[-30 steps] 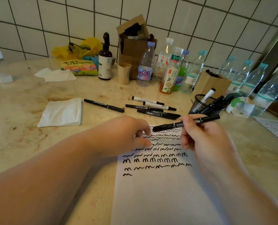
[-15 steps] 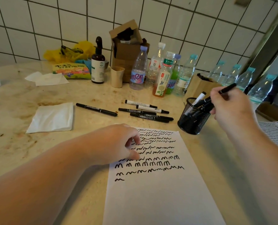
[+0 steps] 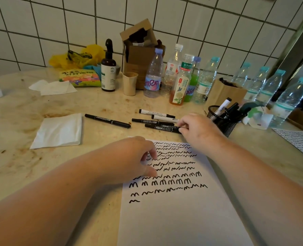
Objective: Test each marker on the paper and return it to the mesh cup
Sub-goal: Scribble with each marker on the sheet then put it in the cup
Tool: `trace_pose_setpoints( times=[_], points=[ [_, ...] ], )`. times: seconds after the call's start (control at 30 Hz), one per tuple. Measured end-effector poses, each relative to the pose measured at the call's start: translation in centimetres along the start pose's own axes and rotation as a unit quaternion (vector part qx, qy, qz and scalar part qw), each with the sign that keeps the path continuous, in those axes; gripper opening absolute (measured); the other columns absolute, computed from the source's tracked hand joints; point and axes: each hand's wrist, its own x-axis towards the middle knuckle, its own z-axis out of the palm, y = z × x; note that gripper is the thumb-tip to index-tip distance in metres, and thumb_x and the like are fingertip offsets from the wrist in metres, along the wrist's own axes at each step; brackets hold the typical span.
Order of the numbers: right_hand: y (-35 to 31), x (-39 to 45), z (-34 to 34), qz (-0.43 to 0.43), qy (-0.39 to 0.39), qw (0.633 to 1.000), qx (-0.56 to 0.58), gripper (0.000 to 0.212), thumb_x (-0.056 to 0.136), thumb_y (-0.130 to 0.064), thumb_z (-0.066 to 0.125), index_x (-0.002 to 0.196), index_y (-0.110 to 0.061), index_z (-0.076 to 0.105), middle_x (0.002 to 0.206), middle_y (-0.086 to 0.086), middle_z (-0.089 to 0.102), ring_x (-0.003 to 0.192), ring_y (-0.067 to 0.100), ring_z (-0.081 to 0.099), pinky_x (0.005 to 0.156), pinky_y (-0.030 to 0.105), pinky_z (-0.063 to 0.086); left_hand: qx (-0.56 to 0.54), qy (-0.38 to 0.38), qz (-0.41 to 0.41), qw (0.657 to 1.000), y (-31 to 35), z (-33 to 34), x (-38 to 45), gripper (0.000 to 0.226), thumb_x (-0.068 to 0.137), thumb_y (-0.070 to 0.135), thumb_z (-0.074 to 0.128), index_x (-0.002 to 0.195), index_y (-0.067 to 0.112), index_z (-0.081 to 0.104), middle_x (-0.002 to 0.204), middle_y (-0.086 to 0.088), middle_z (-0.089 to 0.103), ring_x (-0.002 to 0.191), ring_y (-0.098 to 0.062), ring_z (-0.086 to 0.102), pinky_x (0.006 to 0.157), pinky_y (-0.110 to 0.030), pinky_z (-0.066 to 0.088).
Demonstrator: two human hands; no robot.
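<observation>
A white paper [image 3: 182, 213] with rows of black squiggles lies on the counter in front of me. My left hand [image 3: 138, 157] rests on its top left corner, fingers loosely curled and fingertips touching the sheet. My right hand [image 3: 195, 128] pinches the right end of the nearest black marker [image 3: 162, 128], which lies flat just beyond the paper. Behind it lie two more black markers [image 3: 147, 120] and two white-barrelled markers [image 3: 156, 113]. A lone black marker [image 3: 107, 121] lies further left. The black mesh cup [image 3: 223, 123], right of my hand, holds several markers.
A folded white napkin [image 3: 58, 130] lies at left. Bottles [image 3: 153, 77], a brown pump bottle [image 3: 108, 71], a beige cup [image 3: 129, 83] and cardboard boxes [image 3: 140, 50] line the tiled wall. Another scribbled sheet [image 3: 299, 141] lies at far right.
My right hand carried a black marker to the mesh cup, left it there, then moved left to the markers on the counter and took hold of one. The left hand stayed on the paper.
</observation>
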Motion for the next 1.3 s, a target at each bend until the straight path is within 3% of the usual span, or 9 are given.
trace_pose_setpoints(
  times=[0.1, 0.33, 0.5, 0.57, 0.67, 0.8, 0.93, 1.13, 1.3],
  points=[
    [0.4, 1.3, 1.7, 0.012, -0.032, 0.999, -0.009, 0.016, 0.095, -0.024, 0.062, 0.111, -0.023, 0.067, 0.113, -0.003, 0.058, 0.107, 0.018, 0.053, 0.092, 0.032, 0.044, 0.006, -0.004, 0.006, 1.0, 0.0, -0.2, -0.1, 0.04, 0.08, 0.06, 0.068, 0.115, 0.045, 0.056, 0.096, 0.019, 0.052, 0.087, -0.001, 0.052, 0.077, -0.021, 0.048],
    [0.4, 1.6, 2.2, 0.015, -0.045, 0.999, -0.017, 0.015, 0.093, -0.031, 0.066, 0.105, -0.025, 0.069, 0.108, -0.001, 0.054, 0.108, 0.019, 0.049, 0.093, 0.036, 0.045, 0.012, -0.005, 0.016, 1.0, 0.1, -0.3, -0.1, 0.04, 0.081, 0.058, 0.068, 0.117, 0.042, 0.056, 0.098, 0.018, 0.051, 0.087, -0.002, 0.051, 0.075, -0.021, 0.046],
    [-1.3, 0.0, 0.1, 0.047, -0.05, 0.994, 0.082, 0.01, 0.096, -0.032, 0.062, 0.102, -0.025, 0.065, 0.1, -0.003, 0.06, 0.089, 0.014, 0.058, 0.071, 0.029, 0.044, 0.009, -0.005, 0.009, 1.0, 0.3, -0.4, -0.3, 0.039, 0.081, 0.059, 0.068, 0.115, 0.044, 0.057, 0.097, 0.018, 0.053, 0.086, -0.003, 0.054, 0.075, -0.022, 0.049],
    [-2.3, -1.4, -1.2, 0.067, -0.073, 0.967, 0.234, 0.01, 0.095, -0.031, 0.064, 0.102, -0.024, 0.066, 0.092, 0.003, 0.069, 0.079, 0.014, 0.063, 0.071, 0.034, 0.052, 0.014, -0.004, 0.003, 1.0, 0.5, -0.4, -0.4, 0.037, 0.081, 0.058, 0.068, 0.113, 0.044, 0.057, 0.096, 0.018, 0.053, 0.085, -0.003, 0.054, 0.073, -0.021, 0.049],
    [-3.7, -5.3, -2.7, 0.097, -0.107, 0.865, 0.481, 0.01, 0.094, -0.014, 0.065, 0.102, -0.013, 0.07, 0.076, 0.007, 0.068, 0.062, 0.013, 0.06, 0.059, 0.031, 0.052, 0.02, 0.001, 0.003, 1.0, 0.6, -0.2, -0.5, 0.031, 0.083, 0.056, 0.066, 0.11, 0.042, 0.059, 0.094, 0.018, 0.054, 0.083, -0.002, 0.055, 0.068, -0.019, 0.045],
    [-4.4, -9.5, -2.9, 0.118, -0.11, 0.765, 0.623, 0.006, 0.09, -0.002, 0.062, 0.093, -0.005, 0.066, 0.066, 0.005, 0.063, 0.056, 0.015, 0.059, 0.049, 0.025, 0.049, -0.02, 0.006, 0.001, 1.0, 0.9, -0.8, -0.7, 0.02, 0.098, 0.045, 0.048, 0.106, 0.036, 0.065, 0.097, 0.017, 0.06, 0.087, 0.001, 0.056, 0.072, -0.018, 0.043],
    [-3.9, -9.9, -1.6, 0.117, -0.037, 0.754, 0.645, 0.018, 0.091, 0.0, 0.062, 0.078, -0.012, 0.059, 0.056, 0.002, 0.058, 0.053, 0.019, 0.06, 0.049, 0.029, 0.05, -0.098, 0.028, -0.002, 0.995, 1.8, -1.6, -1.1, 0.026, 0.099, 0.048, 0.042, 0.103, 0.039, 0.065, 0.089, 0.015, 0.065, 0.084, 0.004, 0.057, 0.07, -0.018, 0.042],
    [-4.1, -10.1, -0.2, 0.052, -0.049, 0.745, 0.663, 0.006, 0.082, -0.014, 0.063, 0.08, -0.017, 0.068, 0.066, 0.015, 0.067, 0.06, 0.029, 0.067, 0.056, 0.035, 0.055, -0.081, 0.048, 0.057, 0.994, 2.3, -1.6, -1.3, 0.021, 0.092, 0.045, 0.057, 0.11, 0.04, 0.066, 0.09, 0.02, 0.067, 0.085, 0.006, 0.058, 0.07, -0.012, 0.043],
    [-3.8, -10.0, -0.3, 0.057, -0.03, 0.75, 0.658, 0.024, 0.088, -0.016, 0.059, 0.065, -0.015, 0.064, 0.052, 0.009, 0.056, 0.044, 0.022, 0.05, 0.049, 0.032, 0.04, -0.085, 0.002, 0.044, 0.995, 2.4, -2.1, -1.5, 0.023, 0.096, 0.046, 0.044, 0.084, 0.041, 0.063, 0.077, 0.014, 0.063, 0.075, -0.003, 0.056, 0.069, -0.026, 0.044]
  ],
)
